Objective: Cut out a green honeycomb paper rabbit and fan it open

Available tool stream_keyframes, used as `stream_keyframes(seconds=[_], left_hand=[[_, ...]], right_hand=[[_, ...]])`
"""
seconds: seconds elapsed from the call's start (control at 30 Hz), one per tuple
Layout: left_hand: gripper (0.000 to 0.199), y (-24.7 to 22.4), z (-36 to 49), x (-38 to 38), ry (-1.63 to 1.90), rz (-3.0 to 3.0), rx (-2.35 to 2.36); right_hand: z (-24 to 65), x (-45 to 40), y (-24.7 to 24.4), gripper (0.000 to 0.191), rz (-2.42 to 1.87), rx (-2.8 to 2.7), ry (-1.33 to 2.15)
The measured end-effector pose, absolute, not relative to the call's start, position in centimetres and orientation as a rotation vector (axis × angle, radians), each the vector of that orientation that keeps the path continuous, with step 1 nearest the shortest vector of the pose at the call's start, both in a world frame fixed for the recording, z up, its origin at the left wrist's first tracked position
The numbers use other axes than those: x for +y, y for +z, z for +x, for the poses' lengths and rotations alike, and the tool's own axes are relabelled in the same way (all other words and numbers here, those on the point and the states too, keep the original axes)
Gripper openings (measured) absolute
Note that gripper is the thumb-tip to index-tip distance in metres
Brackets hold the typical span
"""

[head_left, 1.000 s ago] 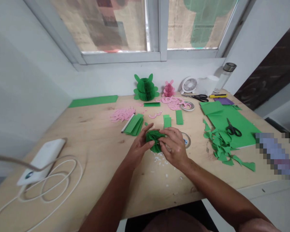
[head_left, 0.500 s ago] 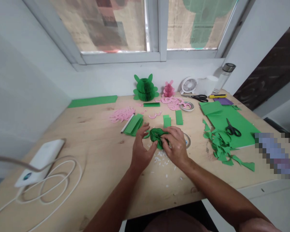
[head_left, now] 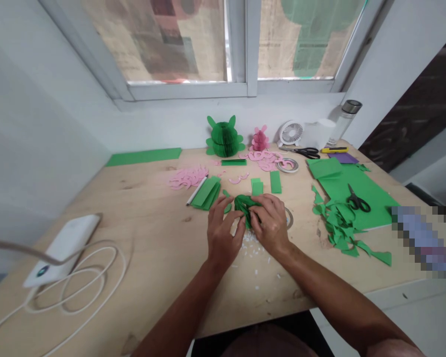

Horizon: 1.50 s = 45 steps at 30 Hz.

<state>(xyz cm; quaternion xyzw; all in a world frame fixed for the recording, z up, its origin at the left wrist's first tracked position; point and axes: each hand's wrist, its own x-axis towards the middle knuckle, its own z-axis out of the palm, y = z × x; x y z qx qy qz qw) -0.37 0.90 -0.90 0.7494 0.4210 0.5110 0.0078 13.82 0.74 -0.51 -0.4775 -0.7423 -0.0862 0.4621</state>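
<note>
A crumpled bundle of green paper (head_left: 245, 208) sits between my hands, just above the plywood table (head_left: 134, 208). My left hand (head_left: 223, 233) pinches its left side, and my right hand (head_left: 270, 223) grips it from the right. Its underside is hidden by my fingers. White paper scraps (head_left: 250, 241) lie on the table under my hands. A stack of green paper strips (head_left: 205, 193) lies just beyond my left hand, with a small green scrap (head_left: 227, 208) near my fingertips. A roll of tape (head_left: 289, 218) is partly hidden behind my right hand.
A green honeycomb paper turtle (head_left: 225, 139) and pink paper figure (head_left: 260, 140) stand at the back. Black scissors (head_left: 358, 201) rest on a green sheet (head_left: 353, 193) at right, among green offcuts (head_left: 338, 223). Pink cutouts (head_left: 188, 177) lie left; a white power bank (head_left: 63, 243) and cable (head_left: 74, 282) sit front left.
My left hand has turned more upright and moved right, closer to my right hand. The green bundle now looks narrower and more gathered between my hands.
</note>
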Motion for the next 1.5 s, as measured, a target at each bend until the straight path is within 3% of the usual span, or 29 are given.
stream_keyframes(seconds=[0.37, 0.6, 0.97, 1.5], left_hand=[[0.006, -1.3, -0.3, 1.3, 1.595, 2.294, 1.337], [0.019, -1.5, -0.3, 1.5, 1.604, 2.269, 1.318], [0.009, -1.1, -0.2, 1.1, 1.513, 2.256, 1.37], [0.01, -3.4, -0.4, 2.6, 1.518, 1.638, 1.365]], right_hand=[[13.7, 0.6, -0.5, 0.013, -1.171, -1.857, -0.213], [13.6, 0.7, -0.7, 0.013, -1.177, -1.852, -0.226], [13.6, 0.7, -0.6, 0.013, -1.144, -1.877, -0.311], [13.0, 0.8, -1.1, 0.012, -1.122, -1.955, -0.35]])
